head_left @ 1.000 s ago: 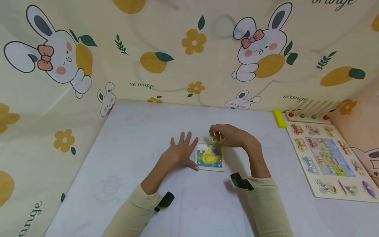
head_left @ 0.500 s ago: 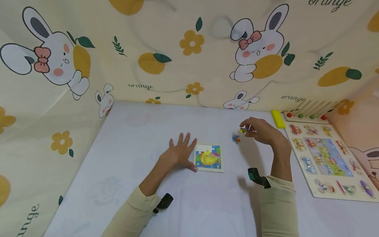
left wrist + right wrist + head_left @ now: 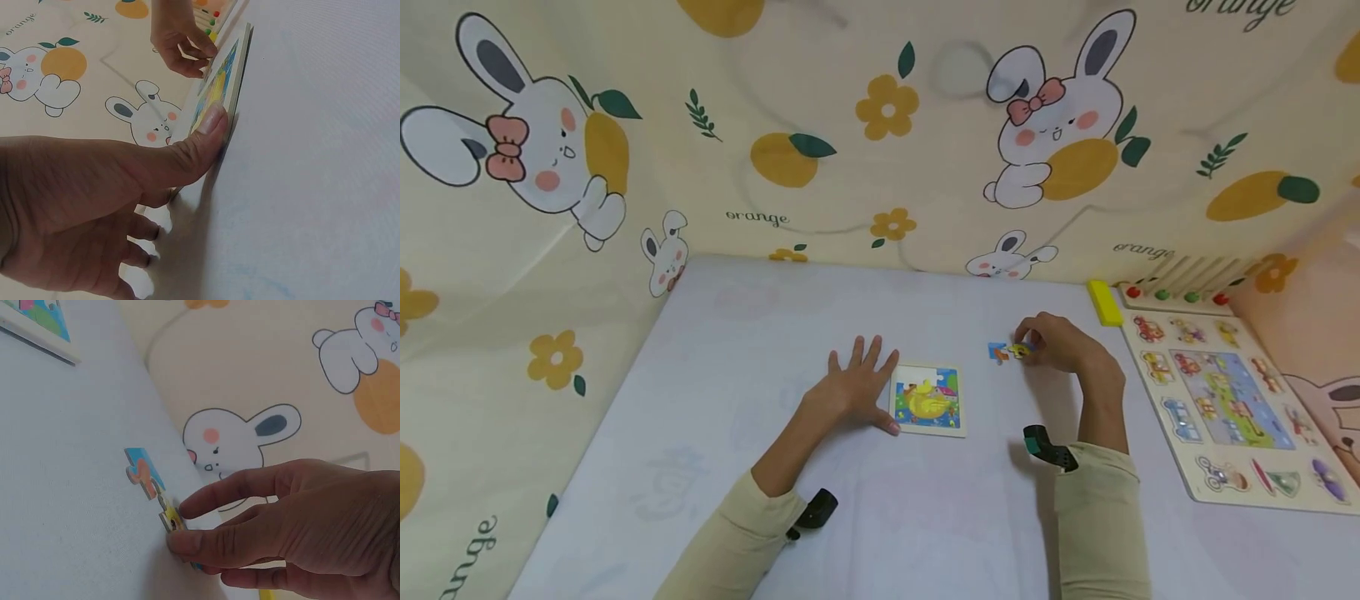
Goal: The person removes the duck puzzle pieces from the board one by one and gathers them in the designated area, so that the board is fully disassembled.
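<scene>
Right hand (image 3: 294, 519), yellow puzzle piece (image 3: 170, 514) apparently between thumb (image 3: 209, 544) and fingers (image 3: 240, 487).

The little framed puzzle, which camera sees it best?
The head view: it shows nearly all of the framed puzzle from above, even the white gap near its top. The left wrist view sees it at a steep slant, partly behind the left hand. The right wrist view catches only one corner.

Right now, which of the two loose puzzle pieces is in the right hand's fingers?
The yellow piece with the dark spot: the right hand pinches it. The blue-and-orange piece beside it lies on the white tabletop, no hand on it.
</scene>
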`<action>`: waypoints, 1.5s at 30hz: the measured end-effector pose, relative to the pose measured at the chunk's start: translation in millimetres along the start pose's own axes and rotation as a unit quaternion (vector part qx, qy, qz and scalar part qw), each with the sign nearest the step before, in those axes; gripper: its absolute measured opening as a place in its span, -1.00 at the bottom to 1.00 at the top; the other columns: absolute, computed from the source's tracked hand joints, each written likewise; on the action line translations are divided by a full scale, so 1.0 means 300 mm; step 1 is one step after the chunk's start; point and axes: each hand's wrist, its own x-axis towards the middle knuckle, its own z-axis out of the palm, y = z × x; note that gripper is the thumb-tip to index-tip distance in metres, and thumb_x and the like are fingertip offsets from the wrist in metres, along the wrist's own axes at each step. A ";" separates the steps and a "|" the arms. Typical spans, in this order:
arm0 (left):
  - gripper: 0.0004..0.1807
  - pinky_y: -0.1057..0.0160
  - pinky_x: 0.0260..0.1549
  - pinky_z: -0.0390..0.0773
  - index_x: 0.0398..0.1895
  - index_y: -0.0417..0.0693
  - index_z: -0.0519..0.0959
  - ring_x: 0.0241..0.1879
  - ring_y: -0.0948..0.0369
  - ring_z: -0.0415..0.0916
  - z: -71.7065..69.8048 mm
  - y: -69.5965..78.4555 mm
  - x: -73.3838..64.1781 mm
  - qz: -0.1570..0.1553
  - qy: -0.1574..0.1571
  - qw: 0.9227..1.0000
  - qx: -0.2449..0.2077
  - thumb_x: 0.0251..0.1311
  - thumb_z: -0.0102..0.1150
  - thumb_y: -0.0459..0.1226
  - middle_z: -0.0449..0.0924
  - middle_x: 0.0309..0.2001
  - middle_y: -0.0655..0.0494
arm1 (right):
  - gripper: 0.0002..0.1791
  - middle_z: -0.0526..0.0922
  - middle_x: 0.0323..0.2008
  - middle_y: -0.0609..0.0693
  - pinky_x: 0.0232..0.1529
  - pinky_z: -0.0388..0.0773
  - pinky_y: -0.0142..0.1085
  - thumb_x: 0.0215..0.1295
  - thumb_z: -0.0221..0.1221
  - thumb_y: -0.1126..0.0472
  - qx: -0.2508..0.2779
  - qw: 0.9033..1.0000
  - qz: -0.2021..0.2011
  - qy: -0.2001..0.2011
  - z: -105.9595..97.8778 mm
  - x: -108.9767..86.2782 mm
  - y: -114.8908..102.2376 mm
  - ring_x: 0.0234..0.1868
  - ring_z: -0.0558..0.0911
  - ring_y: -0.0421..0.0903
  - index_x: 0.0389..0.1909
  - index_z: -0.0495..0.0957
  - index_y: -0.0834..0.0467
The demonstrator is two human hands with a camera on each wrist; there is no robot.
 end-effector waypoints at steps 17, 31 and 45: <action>0.29 -0.42 0.58 -0.06 0.73 0.06 -0.05 0.72 -0.20 -0.37 0.004 -0.002 0.003 -0.003 -0.004 1.000 -0.002 0.06 0.50 0.23 -0.31 0.74 -0.15 | -0.70 0.56 -0.06 0.23 0.07 0.52 0.00 0.33 0.34 0.39 0.018 1.000 0.020 -0.010 0.005 0.003 -0.010 -0.02 0.51 0.15 0.06 0.64 0.19; 0.31 -0.42 0.57 -0.04 0.73 0.07 -0.07 0.72 -0.20 -0.37 0.007 -0.004 0.011 -0.002 -0.003 1.000 0.007 0.05 0.49 0.26 -0.31 0.74 -0.15 | -0.63 0.61 -0.01 0.28 0.07 0.56 0.06 0.35 0.35 0.34 0.008 1.000 0.022 -0.020 -0.023 -0.001 -0.019 -0.04 0.56 0.14 0.14 0.59 0.23; 0.30 -0.41 0.58 -0.07 0.73 0.07 -0.07 0.72 -0.19 -0.39 0.006 -0.001 0.012 -0.004 -0.007 1.000 -0.001 0.06 0.49 0.25 -0.33 0.74 -0.14 | -0.60 0.61 0.05 0.32 0.09 0.60 0.07 0.37 0.33 0.32 -0.008 1.000 0.008 -0.014 -0.064 -0.034 -0.098 0.05 0.55 0.21 0.21 0.57 0.22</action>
